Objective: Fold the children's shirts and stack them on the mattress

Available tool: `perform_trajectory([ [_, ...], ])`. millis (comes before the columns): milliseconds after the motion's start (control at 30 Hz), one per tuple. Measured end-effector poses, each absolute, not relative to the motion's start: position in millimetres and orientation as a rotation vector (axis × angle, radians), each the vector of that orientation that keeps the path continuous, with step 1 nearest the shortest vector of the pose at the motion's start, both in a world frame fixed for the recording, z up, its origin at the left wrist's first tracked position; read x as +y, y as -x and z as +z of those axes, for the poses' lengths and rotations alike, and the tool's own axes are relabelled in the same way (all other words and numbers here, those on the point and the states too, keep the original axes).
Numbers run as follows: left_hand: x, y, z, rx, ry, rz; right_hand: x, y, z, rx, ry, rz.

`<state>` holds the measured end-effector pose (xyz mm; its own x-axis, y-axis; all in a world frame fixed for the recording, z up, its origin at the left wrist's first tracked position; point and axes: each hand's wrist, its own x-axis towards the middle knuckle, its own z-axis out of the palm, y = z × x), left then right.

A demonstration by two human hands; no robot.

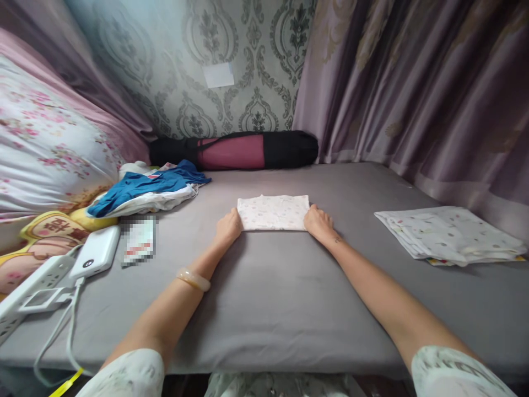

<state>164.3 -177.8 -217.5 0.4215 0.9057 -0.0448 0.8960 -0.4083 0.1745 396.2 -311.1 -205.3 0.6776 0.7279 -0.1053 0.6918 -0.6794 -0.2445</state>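
Note:
A small white cloth with a faint print (273, 213) lies folded into a flat rectangle on the grey sheet (264, 298). My left hand (230, 225) is closed on its left edge, fingers curled around the near corner. At the opposite edge my right hand (319, 221) grips the right side the same way. The cloth looks stretched straight between both hands. Whether it is a garment or a plain cloth I cannot tell. The fingertips of both hands are mostly hidden.
Folded white patterned fabric (450, 234) lies at the right. Blue and white clothes (151, 187) are heaped at the left, near a power bank (97, 251), a power strip (37, 286) and cables. A black and pink long bag (231, 151) lies along the wall.

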Motion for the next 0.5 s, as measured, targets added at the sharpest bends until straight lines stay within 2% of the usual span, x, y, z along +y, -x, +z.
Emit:
perform_trajectory([
  [167,-167.2,-158.6,-205.8,1.647,-2.444,0.148,-312.1,-412.1,-188.7,-1.182,2.747,0.313],
  [300,-170.9,-177.6,-195.1,1.585,-2.665,0.341,-298.3,-399.0,-175.3,-1.264,2.69,0.007],
  [500,-186.6,-237.3,-208.5,1.212,-2.819,0.322,-258.3,-350.5,-197.0,-1.931,2.247,-0.028],
])
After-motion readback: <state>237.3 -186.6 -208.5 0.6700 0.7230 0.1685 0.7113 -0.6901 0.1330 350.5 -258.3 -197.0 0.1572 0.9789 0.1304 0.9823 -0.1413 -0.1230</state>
